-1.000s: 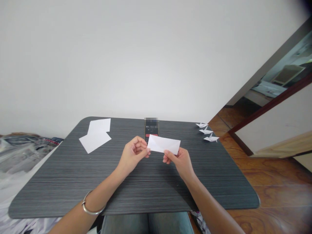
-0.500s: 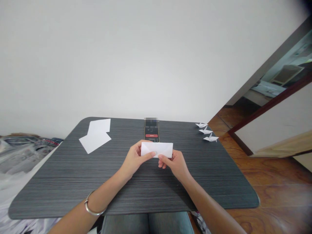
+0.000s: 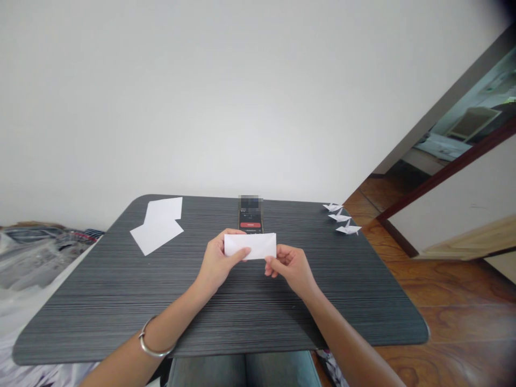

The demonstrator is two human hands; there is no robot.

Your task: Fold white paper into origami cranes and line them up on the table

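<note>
A folded white paper strip (image 3: 250, 245) is held level above the middle of the dark striped table (image 3: 113, 301). My left hand (image 3: 217, 263) grips its left half, thumb laid across the front. My right hand (image 3: 289, 266) pinches the strip's lower right corner with its fingers curled. Just behind the paper a phone (image 3: 250, 217) lies on the table, its screen lit with a red bar.
Two white paper sheets (image 3: 158, 226) overlap at the table's far left. Three small white paper cranes (image 3: 341, 218) line the far right edge. Crumpled fabric (image 3: 36, 252) lies left of the table. Wooden floor (image 3: 455, 301) and a doorway (image 3: 463, 134) are to the right.
The paper strip swung from tilted to level and shifted left and slightly toward me. My left hand took a fuller grip on it; my right hand slid to its right corner.
</note>
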